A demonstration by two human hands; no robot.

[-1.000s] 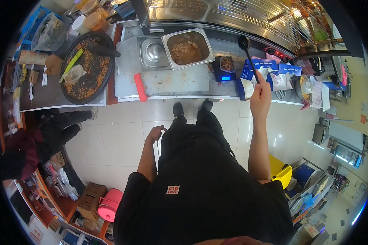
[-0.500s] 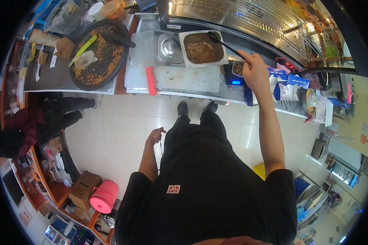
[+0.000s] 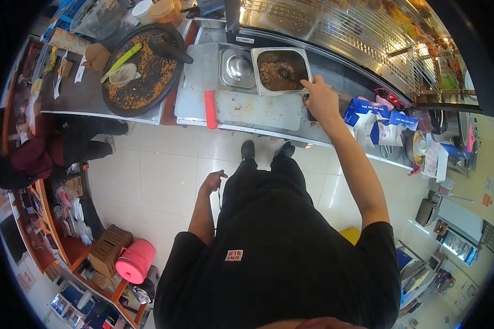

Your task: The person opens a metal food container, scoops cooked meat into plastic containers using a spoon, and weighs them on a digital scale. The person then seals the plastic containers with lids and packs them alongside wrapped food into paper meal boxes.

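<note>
My right hand (image 3: pixel 321 100) is closed around the handle of a black ladle (image 3: pixel 292 78). The ladle's bowl sits in brown minced food with liquid, inside a steel food pan (image 3: pixel 254 63). To the pan's left is a steel lid (image 3: pixel 237 67), and a white cutting board (image 3: pixel 258 112) lies in front. A red-handled tool (image 3: pixel 210 109) rests across the board's left part. Low at my side, my left hand (image 3: pixel 212 181) has its fingers pinched together; a thin dark cord shows just below them, but what they hold is unclear.
A round black tray (image 3: pixel 111 101) with orange-brown crumbs and green tongs (image 3: pixel 122 61) stands left. Behind the pan is a lit wire-rack cabinet (image 3: pixel 346 38). Blue-and-white boxes (image 3: pixel 387 118) stand right. Another person (image 3: pixel 44 153) is at the far left; a pink bin (image 3: pixel 134 260) is on the floor.
My right hand has moved left toward the pan, and the ladle's bowl has gone from the pan's far right rim down into the food. The hand now covers the small blue-lit display.
</note>
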